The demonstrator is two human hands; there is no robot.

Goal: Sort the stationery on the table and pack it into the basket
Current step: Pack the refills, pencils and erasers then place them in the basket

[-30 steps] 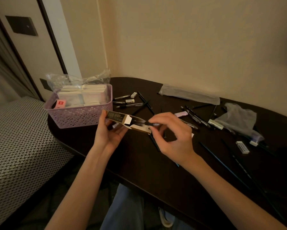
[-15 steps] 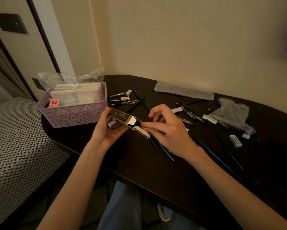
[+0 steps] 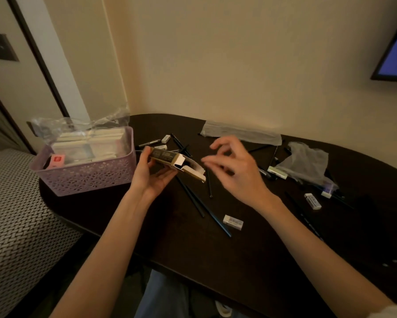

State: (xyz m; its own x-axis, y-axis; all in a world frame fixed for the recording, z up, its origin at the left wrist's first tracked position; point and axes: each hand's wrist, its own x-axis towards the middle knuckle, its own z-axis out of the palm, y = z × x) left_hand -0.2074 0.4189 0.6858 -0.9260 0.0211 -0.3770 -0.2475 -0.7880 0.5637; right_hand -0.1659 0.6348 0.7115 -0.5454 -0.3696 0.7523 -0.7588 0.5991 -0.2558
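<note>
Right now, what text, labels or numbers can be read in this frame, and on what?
None can be read.
Pencil box in the left hand: pale print, too blurred.
Pink card in the basket: white mark, too small.
Erasers: sleeve print, too blurred.

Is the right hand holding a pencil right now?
No, the right hand hovers with loosely curled, empty fingers beside the open end of the pencil box held by the left hand.

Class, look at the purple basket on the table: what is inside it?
The purple basket holds white packs under crinkled clear plastic, plus a small pink-red item at its left end. Anything beneath those packs is covered.
</note>
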